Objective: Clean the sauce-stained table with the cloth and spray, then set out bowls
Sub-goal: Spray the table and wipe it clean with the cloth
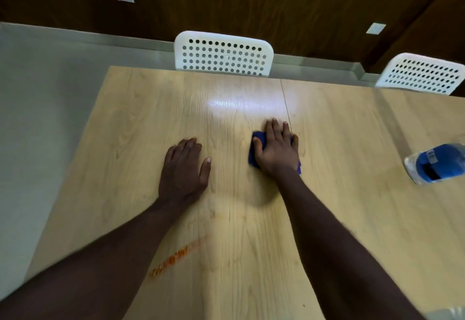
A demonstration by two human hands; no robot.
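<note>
My right hand [276, 148] lies flat on a folded blue cloth [255, 147], pressing it onto the light wooden table [125, 123] near its middle. Only the cloth's left edge and a corner by my wrist show. My left hand [185, 168] rests palm down on the bare tabletop to the left of the cloth, fingers apart, holding nothing. An orange sauce streak [176, 258] runs diagonally across the table close to me, beside my left forearm. A clear bottle with a blue label [437, 162] lies at the table's right edge; whether it is the spray I cannot tell. No bowls are in view.
Two white perforated chairs stand behind the table's far edge, one at the middle [224, 54] and one at the right [422, 73]. A grey floor [37, 88] lies to the left. A dark wooden wall [251, 0] closes the back. A seam [285, 103] splits the tabletop.
</note>
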